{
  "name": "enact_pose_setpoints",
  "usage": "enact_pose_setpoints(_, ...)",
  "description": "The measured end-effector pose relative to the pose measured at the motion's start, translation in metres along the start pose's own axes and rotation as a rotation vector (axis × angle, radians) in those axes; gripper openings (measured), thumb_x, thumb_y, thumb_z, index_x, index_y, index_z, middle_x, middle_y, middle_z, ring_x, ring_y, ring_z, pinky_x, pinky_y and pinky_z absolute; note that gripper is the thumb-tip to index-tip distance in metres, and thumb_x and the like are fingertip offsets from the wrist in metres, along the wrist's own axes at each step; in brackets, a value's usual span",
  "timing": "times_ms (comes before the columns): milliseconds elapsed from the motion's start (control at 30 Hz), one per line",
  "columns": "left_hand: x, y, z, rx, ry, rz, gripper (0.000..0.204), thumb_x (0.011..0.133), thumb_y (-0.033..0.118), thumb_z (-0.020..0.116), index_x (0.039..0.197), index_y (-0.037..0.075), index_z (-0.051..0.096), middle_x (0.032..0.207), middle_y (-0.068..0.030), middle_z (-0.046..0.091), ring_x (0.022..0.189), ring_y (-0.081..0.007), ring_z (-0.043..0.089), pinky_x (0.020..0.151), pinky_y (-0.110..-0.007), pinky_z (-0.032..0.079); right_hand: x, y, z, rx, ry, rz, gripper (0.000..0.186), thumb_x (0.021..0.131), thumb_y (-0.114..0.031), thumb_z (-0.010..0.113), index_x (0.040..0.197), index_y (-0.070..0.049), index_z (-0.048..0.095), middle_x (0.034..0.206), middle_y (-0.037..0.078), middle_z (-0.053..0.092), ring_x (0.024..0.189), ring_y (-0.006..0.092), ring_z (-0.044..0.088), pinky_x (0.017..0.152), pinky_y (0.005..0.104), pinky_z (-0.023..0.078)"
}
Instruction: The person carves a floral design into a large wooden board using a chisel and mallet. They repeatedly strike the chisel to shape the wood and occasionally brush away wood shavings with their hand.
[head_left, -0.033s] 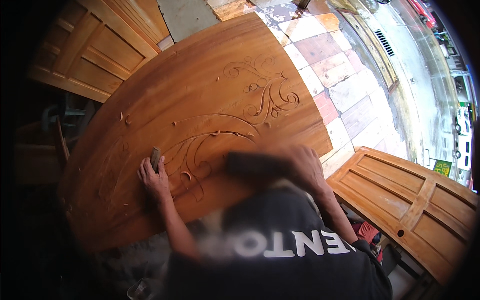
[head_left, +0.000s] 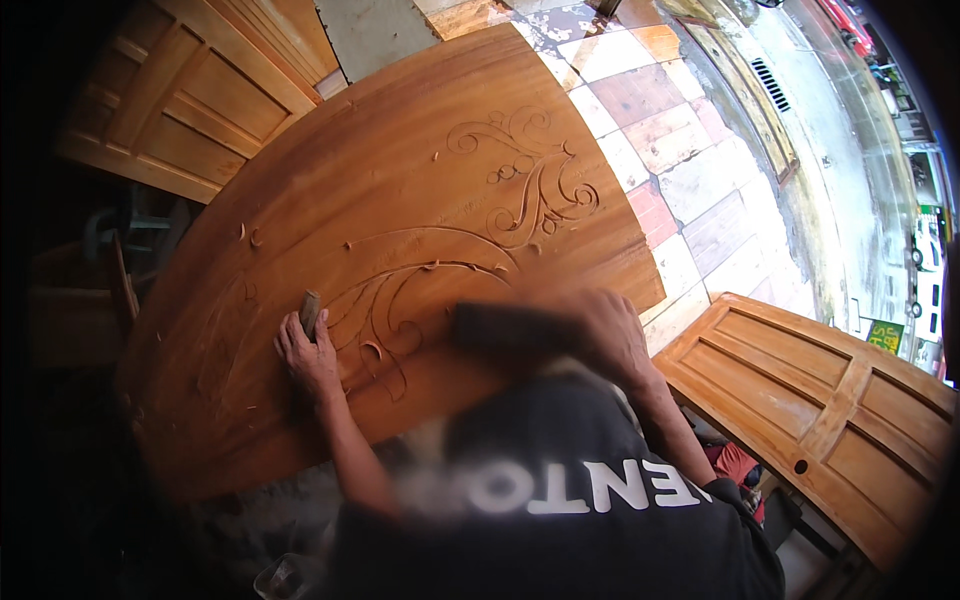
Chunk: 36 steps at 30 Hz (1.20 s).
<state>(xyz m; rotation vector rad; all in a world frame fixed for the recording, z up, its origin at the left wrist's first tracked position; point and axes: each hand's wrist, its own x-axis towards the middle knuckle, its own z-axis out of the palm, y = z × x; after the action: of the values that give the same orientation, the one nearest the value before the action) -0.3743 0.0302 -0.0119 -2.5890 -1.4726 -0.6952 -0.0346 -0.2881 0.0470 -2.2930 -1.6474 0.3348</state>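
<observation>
A large brown wooden panel (head_left: 350, 170) lies in front of me, carved with curling scrolls and leafy lines. On its near left part my left hand (head_left: 308, 355) is closed around a chisel (head_left: 311, 311); only the top of its wooden handle shows, and the blade is hidden. To the right, my right hand (head_left: 615, 338) grips a dark, block-shaped mallet (head_left: 512, 328), smeared by motion, above the panel's near side and apart from the chisel. Curled shavings (head_left: 373, 351) lie along the carved lines.
Panelled wooden doors (head_left: 190, 90) stand at the far left. Another panelled door (head_left: 800, 370) lies at the right. Beyond the panel spreads a patchwork tiled floor (head_left: 690, 180), with a drain grate (head_left: 770, 85) and wet pavement farther out. A clear plastic container (head_left: 280, 578) sits at the lower edge.
</observation>
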Motion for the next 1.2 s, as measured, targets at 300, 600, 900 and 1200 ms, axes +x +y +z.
enact_pose_setpoints(300,0.007,0.023,-0.005,0.002,-0.044,-0.173,0.055,0.099,0.048,0.064,0.123,-0.002,0.060,0.115,-0.0232,0.068,0.107,-0.0446,0.064,0.086,-0.051,0.053,-0.015,0.018,-0.001,0.184,0.070,0.173,0.062,0.072,-0.025,0.087,0.126,-0.008,0.061,0.115,0.014,0.067,0.108,0.0360,0.064,0.091,0.0459,0.051)
enact_pose_setpoints(600,0.028,0.167,-0.025,-0.388,-0.211,0.006,0.059,0.087,0.032,0.083,0.138,0.016,0.060,0.089,-0.0154,0.077,0.077,-0.0344,0.075,0.063,-0.045,0.057,-0.064,0.089,-0.002,1.194,0.450,0.524,0.052,0.082,-0.032,0.086,0.116,-0.006,0.056,0.097,0.005,0.063,0.083,0.0131,0.061,0.074,0.0286,0.051)
enact_pose_setpoints(900,0.011,0.285,-0.018,-0.494,-0.773,0.160,0.058,0.086,0.044,0.081,0.135,0.018,0.064,0.095,-0.0137,0.076,0.077,-0.0360,0.074,0.067,-0.046,0.058,-0.088,0.082,0.008,1.007,0.580,0.711,0.052,0.080,-0.038,0.085,0.110,-0.002,0.062,0.090,0.006,0.065,0.081,0.0159,0.064,0.072,0.0294,0.049)
enact_pose_setpoints(1200,0.050,0.365,-0.026,-1.074,-0.380,0.944,0.025,0.087,0.041,0.077,0.089,0.018,0.067,0.068,-0.0007,0.048,0.060,-0.0192,0.055,0.052,-0.035,0.043,-0.105,0.097,0.034,0.852,0.569,0.860,0.055,0.082,-0.023,0.085,0.124,-0.004,0.056,0.101,0.006,0.066,0.090,0.0162,0.065,0.079,0.0313,0.054)
